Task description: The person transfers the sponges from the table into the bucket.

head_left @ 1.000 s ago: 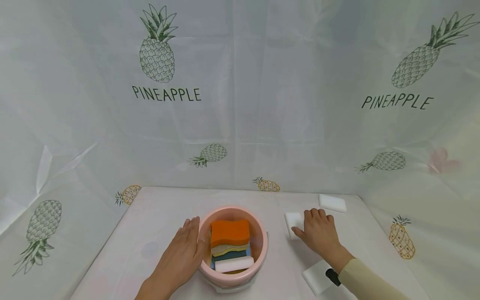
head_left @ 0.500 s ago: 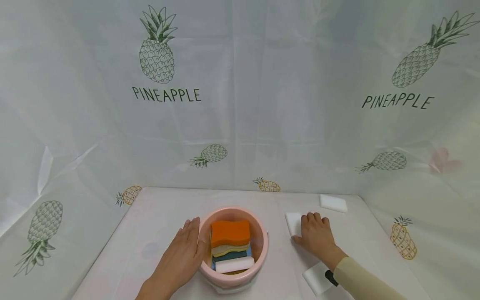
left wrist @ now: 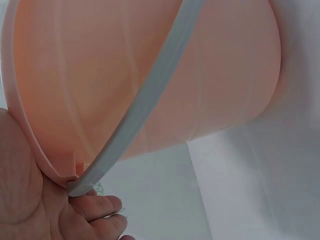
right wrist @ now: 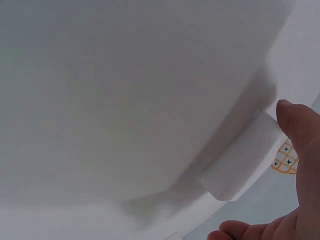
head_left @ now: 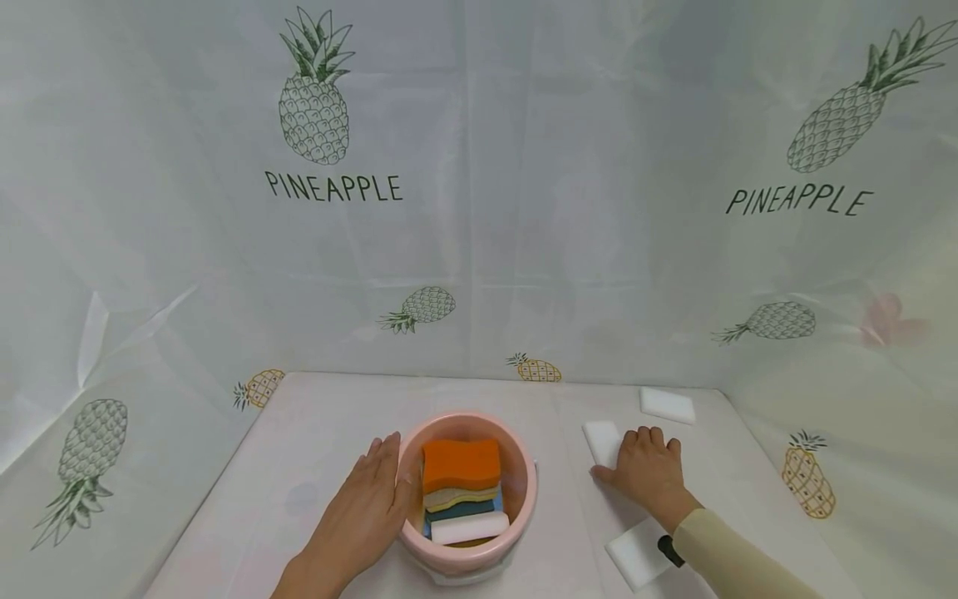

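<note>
In the head view a pink bucket holds an orange sponge, thinner beige-yellow and dark teal layers, and a white block. My left hand lies with straight fingers along the bucket's left rim. In the left wrist view it touches the rim near where the grey handle joins. My right hand is over a white sponge right of the bucket, thumb and bent fingers about it. The right wrist view has this sponge with the thumb at one end; the grip is partly hidden.
A second white sponge lies at the table's back right. Another white sponge is beneath my right wrist, which wears a dark band. A pineapple-print sheet hangs behind and beside the pale table.
My right hand first lowered onto the white sponge from slightly higher up, then shifted right, and the sponge slid right with it. The left hand and bucket stayed in place.
</note>
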Action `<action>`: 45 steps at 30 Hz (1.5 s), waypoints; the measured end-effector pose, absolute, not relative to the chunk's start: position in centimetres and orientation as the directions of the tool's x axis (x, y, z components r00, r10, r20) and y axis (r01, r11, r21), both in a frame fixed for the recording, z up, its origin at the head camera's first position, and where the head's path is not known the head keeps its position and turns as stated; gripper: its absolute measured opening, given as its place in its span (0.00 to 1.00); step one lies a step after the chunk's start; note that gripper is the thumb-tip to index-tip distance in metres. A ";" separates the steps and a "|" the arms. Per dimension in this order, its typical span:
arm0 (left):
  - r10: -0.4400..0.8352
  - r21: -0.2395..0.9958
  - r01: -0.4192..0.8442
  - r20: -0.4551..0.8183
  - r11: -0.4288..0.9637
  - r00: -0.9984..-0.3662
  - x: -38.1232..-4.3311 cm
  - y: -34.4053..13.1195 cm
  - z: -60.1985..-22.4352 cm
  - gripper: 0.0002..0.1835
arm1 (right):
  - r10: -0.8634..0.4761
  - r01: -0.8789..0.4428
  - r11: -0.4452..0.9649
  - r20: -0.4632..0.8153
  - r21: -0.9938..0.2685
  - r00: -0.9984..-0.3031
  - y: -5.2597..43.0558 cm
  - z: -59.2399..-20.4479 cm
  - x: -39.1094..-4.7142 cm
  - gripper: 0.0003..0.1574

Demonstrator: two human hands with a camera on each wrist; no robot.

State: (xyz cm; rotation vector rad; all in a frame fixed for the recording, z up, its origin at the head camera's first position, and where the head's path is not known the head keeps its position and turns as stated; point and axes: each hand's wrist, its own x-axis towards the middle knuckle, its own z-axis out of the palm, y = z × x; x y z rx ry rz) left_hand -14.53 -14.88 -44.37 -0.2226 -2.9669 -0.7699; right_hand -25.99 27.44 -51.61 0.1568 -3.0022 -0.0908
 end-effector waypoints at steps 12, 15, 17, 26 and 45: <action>0.128 0.486 0.169 0.117 0.857 -0.985 -14.6 -14.9 -44.4 0.34 | -0.121 -0.122 0.993 0.108 0.000 -0.987 27.3 -52.1 -26.3 0.37; 0.126 0.491 0.165 0.112 0.856 -0.986 -14.6 -14.9 -44.3 0.34 | -0.096 -0.096 0.995 0.101 0.005 -0.990 27.4 -52.1 -26.2 0.43; 0.126 0.492 0.164 0.110 0.855 -0.986 -14.6 -14.9 -44.3 0.34 | -0.092 -0.092 0.996 0.095 0.004 -0.991 27.5 -52.2 -26.2 0.43; 0.124 0.497 0.163 0.111 0.852 -0.986 -14.5 -14.8 -44.2 0.34 | -0.094 -0.105 0.992 0.142 -0.067 -0.985 27.5 -52.5 -26.4 0.37; 0.127 0.489 0.168 0.115 0.856 -0.985 -14.3 -14.8 -44.0 0.34 | -0.400 -0.342 0.917 0.496 0.207 -0.771 27.5 -51.5 -27.2 0.37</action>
